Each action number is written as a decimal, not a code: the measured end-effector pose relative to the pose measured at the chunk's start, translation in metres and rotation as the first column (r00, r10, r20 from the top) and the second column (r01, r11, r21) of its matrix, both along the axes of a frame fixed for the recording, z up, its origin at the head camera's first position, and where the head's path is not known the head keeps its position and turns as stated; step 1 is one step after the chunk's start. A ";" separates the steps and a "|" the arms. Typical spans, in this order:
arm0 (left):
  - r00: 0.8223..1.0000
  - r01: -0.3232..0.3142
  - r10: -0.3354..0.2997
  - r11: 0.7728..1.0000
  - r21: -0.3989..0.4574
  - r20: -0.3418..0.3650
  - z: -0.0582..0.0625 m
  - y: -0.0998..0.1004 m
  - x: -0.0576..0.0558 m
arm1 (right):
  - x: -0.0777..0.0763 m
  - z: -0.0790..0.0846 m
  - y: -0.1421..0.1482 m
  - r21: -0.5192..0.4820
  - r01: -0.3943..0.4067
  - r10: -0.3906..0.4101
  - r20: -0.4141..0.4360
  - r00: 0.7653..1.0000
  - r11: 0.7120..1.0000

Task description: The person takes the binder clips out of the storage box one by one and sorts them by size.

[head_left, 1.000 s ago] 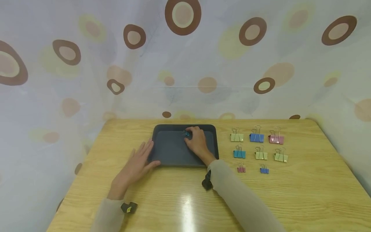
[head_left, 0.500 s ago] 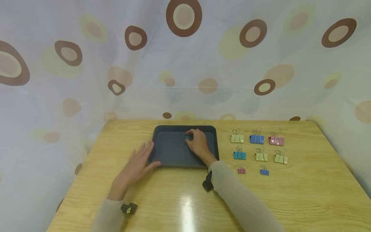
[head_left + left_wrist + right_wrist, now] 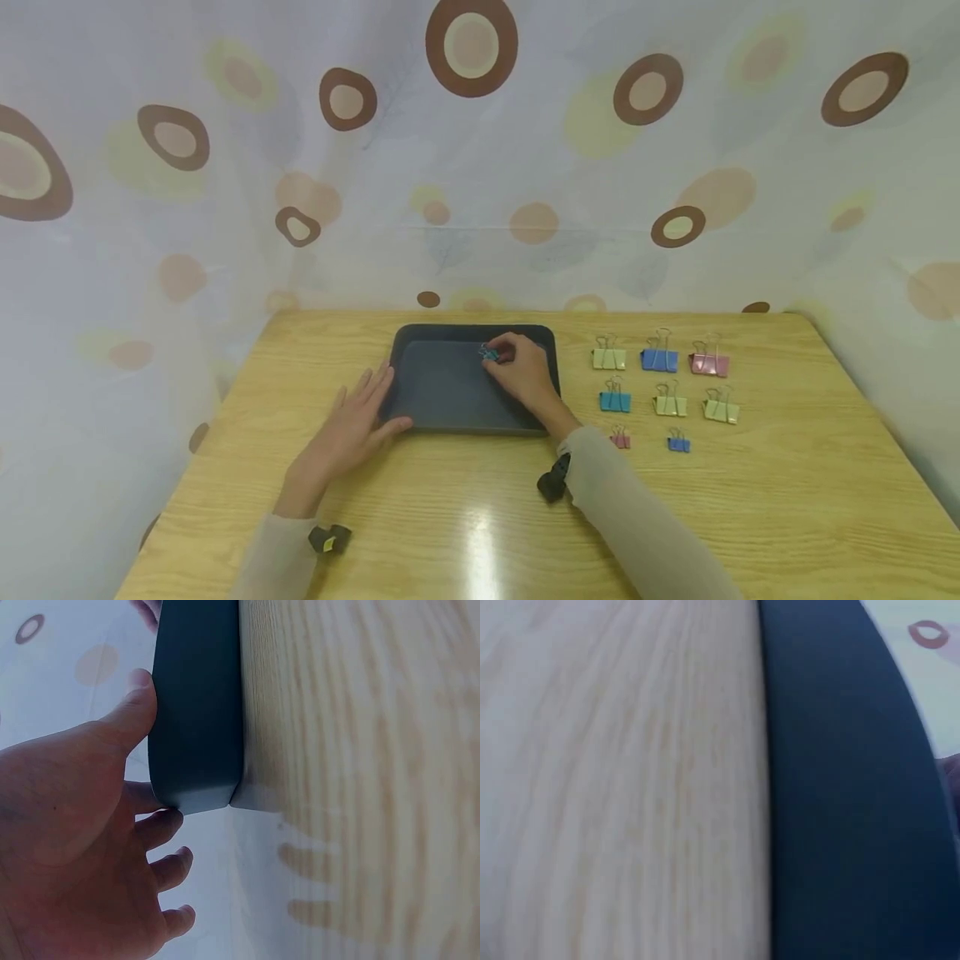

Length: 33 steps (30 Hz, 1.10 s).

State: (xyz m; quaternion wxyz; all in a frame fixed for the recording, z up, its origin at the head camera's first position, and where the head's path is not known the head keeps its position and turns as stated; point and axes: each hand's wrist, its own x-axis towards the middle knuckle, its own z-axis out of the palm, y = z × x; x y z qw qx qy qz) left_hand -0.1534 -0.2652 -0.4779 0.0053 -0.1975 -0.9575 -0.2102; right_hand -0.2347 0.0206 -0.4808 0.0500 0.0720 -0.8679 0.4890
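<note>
A dark grey tray (image 3: 442, 400) lies toward the back of the wooden table. Over its right half my right hand (image 3: 527, 373) pinches a small teal binder clip (image 3: 489, 353) between thumb and fingertips. My left hand (image 3: 347, 433) is at the tray's left side, fingers extended along the edge and thumb at the front left corner. In the left wrist view the left thumb and index finger touch the tray wall (image 3: 196, 697), the other fingers spread below. The right wrist view shows the tray's outer wall (image 3: 847, 780), with the right hand mostly out of frame.
Right of the tray, binder clips stand in rows: light green (image 3: 609, 358), blue (image 3: 659, 361) and pink (image 3: 709, 364) at the back, teal (image 3: 615, 402) and two light green ones mid-row, small pink (image 3: 621, 442) and small blue (image 3: 678, 445) in front. A patterned curtain (image 3: 480, 208) hangs behind.
The right wrist and forearm have shifted right and toward me, and the teal clip shows more clearly at the fingertips. My left hand has stayed at the tray's edge.
</note>
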 end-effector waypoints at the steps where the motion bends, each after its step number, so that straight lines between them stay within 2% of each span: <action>1: 1.000 0.000 0.000 1.000 -0.002 0.000 -0.001 0.000 0.000 | 0.001 0.002 0.002 -0.012 -0.007 0.008 0.007 1.000 1.000; 12: 1.000 -0.005 0.005 1.000 -0.011 0.013 -0.002 -0.001 0.000 | 0.017 0.008 0.023 -0.177 -0.093 0.106 0.066 0.992 0.980; 23: 1.000 0.000 0.000 1.000 -0.004 0.013 0.002 -0.002 0.002 | 0.036 0.017 0.045 -0.251 -0.175 0.191 0.040 0.981 0.952; 28: 1.000 -0.003 0.003 1.000 -0.006 0.021 0.001 -0.002 0.001 | 0.045 0.019 0.056 -0.259 -0.184 0.196 0.021 0.980 0.948; 33: 1.000 0.001 -0.001 1.000 -0.002 0.021 0.000 -0.001 0.000 | 0.055 0.022 0.069 -0.288 -0.149 0.172 0.055 0.984 0.946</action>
